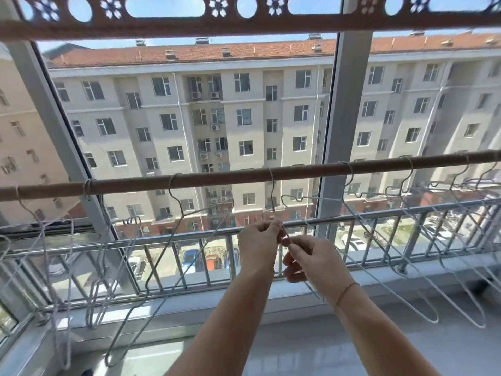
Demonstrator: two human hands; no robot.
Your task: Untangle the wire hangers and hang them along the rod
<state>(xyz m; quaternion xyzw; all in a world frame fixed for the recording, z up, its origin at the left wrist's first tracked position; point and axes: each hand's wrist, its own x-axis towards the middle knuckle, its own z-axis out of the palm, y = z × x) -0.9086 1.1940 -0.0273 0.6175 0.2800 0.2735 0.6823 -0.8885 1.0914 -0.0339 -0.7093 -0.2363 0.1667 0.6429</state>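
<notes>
Pinching one hanger's neck point(282, 232) just below the rod point(217, 179), left hand point(259, 246) and right hand point(311, 263) both grip wire. Several hangers already hang along it; those left of the hands look tangled.

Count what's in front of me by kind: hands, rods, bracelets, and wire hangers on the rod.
bare hands: 2, the left hand and the right hand
brown wooden rod: 1
thin bracelet: 1
pale wire hangers: at least 6, too tangled for an exact count
Total: at least 10
</notes>
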